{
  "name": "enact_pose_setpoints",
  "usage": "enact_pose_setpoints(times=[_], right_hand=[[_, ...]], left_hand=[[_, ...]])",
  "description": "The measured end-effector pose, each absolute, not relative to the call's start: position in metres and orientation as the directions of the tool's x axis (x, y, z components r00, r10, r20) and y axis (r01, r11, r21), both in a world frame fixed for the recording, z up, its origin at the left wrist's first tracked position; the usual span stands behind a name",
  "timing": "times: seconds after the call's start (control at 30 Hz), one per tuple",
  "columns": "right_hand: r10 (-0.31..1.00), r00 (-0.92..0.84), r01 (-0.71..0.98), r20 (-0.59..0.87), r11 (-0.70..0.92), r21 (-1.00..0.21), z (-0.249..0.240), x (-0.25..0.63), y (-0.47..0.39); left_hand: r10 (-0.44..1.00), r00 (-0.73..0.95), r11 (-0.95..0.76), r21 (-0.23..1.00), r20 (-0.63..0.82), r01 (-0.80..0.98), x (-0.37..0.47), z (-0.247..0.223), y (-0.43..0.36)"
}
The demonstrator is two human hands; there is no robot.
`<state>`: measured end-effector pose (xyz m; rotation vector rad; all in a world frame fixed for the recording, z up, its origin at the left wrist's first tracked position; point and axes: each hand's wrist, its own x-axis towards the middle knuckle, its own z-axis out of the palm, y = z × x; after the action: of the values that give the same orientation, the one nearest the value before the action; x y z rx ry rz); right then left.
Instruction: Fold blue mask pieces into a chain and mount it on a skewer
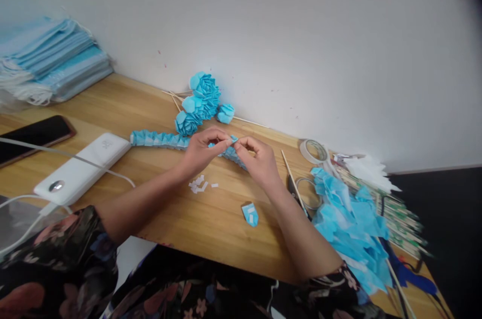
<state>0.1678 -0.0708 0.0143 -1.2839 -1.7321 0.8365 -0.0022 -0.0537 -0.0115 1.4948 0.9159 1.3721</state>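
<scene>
Between the fingertips of both hands is a small blue petal piece [234, 138], mostly covered by the fingers. My left hand [206, 147] pinches it from the left, and my right hand [259, 157] pinches it from the right. Behind and below the hands runs a long row of folded blue petals [160, 139], partly hidden by them. A single blue petal [250, 214] with white strips on it lies near the right forearm. Small white tape pieces [198, 184] are scattered below my left hand.
Blue flowers on sticks [203, 98] lie by the wall. A power bank [83, 171], a phone [37, 137] and stacked face masks [56, 60] are at left. At right are a tape roll [313, 151], crumpled blue material [350, 228] and a thin stick [293, 181].
</scene>
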Motion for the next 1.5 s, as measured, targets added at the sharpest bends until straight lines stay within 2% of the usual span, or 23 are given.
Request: enact_pose_setpoints(times=[0.83,1.1,1.5], right_hand=[[0.961,-0.187,0.424,0.206,0.268,-0.865,0.0181,0.1674,-0.0719],[0.967,-0.163,0.419,0.198,0.249,-0.873,0.0175,0.1670,-0.0723],[0.967,-0.181,0.432,0.180,0.243,-0.868,0.0203,0.1672,-0.0728]], left_hand=[[0.952,0.150,-0.258,0.964,0.266,-0.073,-0.0038,-0.0078,-0.0535],[0.947,0.154,-0.275,0.959,0.283,-0.073,-0.0043,-0.0103,-0.0525],[0.963,0.178,-0.182,0.977,0.200,-0.110,-0.0043,-0.0090,-0.0537]])
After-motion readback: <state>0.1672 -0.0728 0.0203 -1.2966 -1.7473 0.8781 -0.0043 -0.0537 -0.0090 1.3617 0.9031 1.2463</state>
